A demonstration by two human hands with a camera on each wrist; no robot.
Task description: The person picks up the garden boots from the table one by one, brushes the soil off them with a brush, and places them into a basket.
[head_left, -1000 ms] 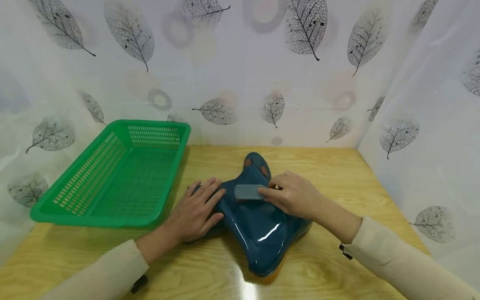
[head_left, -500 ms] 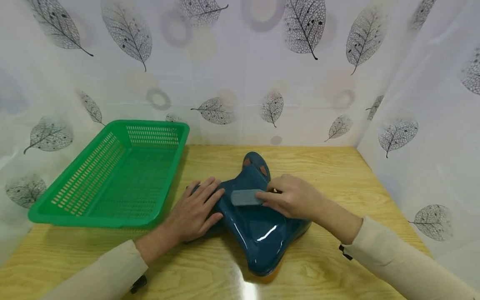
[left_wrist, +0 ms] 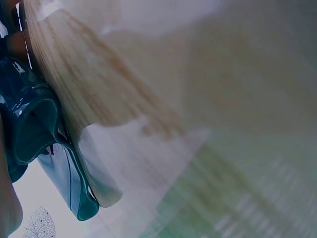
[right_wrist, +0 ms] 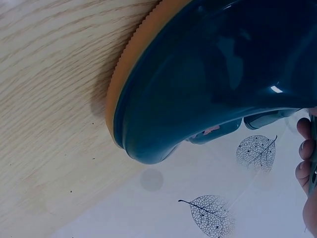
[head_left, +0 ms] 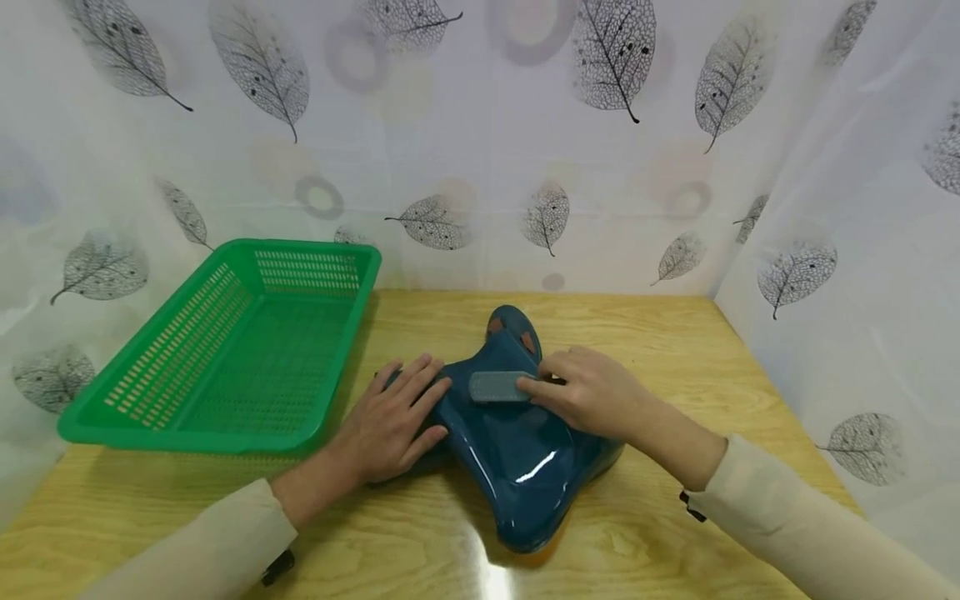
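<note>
Glossy dark-blue rubber rain boots (head_left: 525, 467) lie on the table in the head view; how they overlap is partly hidden by my hands. An orange ridged sole edge (right_wrist: 119, 94) shows in the right wrist view, and an open boot shaft (left_wrist: 37, 124) in the left wrist view. My left hand (head_left: 397, 421) rests on the boots' left part with straight fingers. My right hand (head_left: 588, 392) pinches the right end of a flat, grey-blue brush-like piece (head_left: 495, 387) with a rounded end, held against the upper boot. Its underside is hidden.
A green slotted plastic basket (head_left: 277, 350) stands at the left of the wooden table (head_left: 637, 333). White curtain (head_left: 480, 167) with leaf prints closes off the back and both sides.
The brush-like piece slid slightly towards me over the boot with my right hand, then back away again. My left hand stayed in place on the boots.
</note>
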